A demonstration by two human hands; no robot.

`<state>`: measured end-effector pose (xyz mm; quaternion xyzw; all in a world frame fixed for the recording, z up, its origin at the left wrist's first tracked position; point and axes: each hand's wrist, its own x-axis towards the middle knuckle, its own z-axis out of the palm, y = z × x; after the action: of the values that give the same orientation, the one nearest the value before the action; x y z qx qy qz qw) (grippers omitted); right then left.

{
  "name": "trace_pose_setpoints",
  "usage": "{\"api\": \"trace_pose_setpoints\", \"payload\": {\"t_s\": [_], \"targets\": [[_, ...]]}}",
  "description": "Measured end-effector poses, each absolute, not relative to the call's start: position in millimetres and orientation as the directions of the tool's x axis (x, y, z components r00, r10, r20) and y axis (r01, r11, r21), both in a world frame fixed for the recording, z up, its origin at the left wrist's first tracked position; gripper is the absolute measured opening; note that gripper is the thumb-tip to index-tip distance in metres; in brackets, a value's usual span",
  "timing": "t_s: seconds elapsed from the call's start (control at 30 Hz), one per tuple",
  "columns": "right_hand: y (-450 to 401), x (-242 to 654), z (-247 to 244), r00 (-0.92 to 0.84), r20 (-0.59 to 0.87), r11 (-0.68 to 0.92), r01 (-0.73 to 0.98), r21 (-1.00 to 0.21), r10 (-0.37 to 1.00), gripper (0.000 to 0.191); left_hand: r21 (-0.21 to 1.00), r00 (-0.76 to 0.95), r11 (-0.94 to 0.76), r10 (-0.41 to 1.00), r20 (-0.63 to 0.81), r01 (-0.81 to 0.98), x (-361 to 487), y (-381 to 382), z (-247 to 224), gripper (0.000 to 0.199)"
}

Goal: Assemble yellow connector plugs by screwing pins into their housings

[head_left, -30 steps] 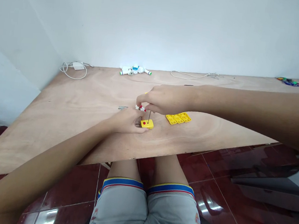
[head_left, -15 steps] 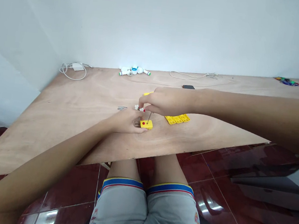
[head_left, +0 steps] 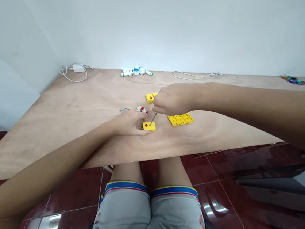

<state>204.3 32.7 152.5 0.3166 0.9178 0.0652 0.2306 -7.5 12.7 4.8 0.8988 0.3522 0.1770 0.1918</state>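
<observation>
Held low on the wooden table by my left hand (head_left: 129, 123) is a yellow plug (head_left: 152, 127) with a red dot on top and metal prongs pointing left. My fingers close around its sides. My right hand (head_left: 172, 99) grips a screwdriver (head_left: 154, 117); the slanted metal shaft meets the plug's top, while the handle is hidden in the hand. Just beyond my left fingers lie small white and red parts (head_left: 141, 109), with metal pins (head_left: 123, 110) to their left. A second yellow plug (head_left: 149, 98) sits behind, partly covered by my right hand.
Yellow plastic shells (head_left: 181, 120) lie together beneath my right forearm. Along the wall are a white charger with cable (head_left: 77, 68), a white and blue jointed object (head_left: 137, 71), a thin white cable (head_left: 189, 77) and a colourful item (head_left: 293, 80). The table's front edge is above my legs.
My right hand has shifted slightly right and its wrist has turned, leaning the screwdriver further right. More of the plug behind now shows. My left hand keeps its hold.
</observation>
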Motion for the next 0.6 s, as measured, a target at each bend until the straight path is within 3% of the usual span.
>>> {"api": "trace_pose_setpoints", "payload": {"t_s": [0.17,0.33,0.4,0.53,0.6], "targets": [[33.1,205.0,158.0,-0.787,-0.351,0.859,0.495,0.13,0.507,0.032,0.47,0.702,-0.699,0.681,0.207,0.54,-8.3,13.2,4.1,0.04],[33.8,201.7,158.5,-0.826,-0.374,0.862,0.493,-0.116,0.422,0.026,0.463,0.703,-0.702,0.68,0.21,0.541,-8.0,13.4,3.6,0.037],[30.6,199.8,158.1,-0.803,-0.356,0.845,0.532,-0.063,0.479,0.029,0.472,0.701,-0.696,0.683,0.203,0.541,-7.3,12.8,4.3,0.037],[22.6,195.0,162.3,-0.638,-0.392,0.737,0.649,0.191,0.663,0.046,0.457,0.704,-0.701,0.681,0.202,0.547,-6.2,11.4,6.7,0.039],[21.5,193.8,165.8,-0.586,-0.417,0.698,0.688,0.197,0.695,0.05,0.451,0.703,-0.699,0.684,0.193,0.556,-6.2,11.1,7.5,0.04]]}}
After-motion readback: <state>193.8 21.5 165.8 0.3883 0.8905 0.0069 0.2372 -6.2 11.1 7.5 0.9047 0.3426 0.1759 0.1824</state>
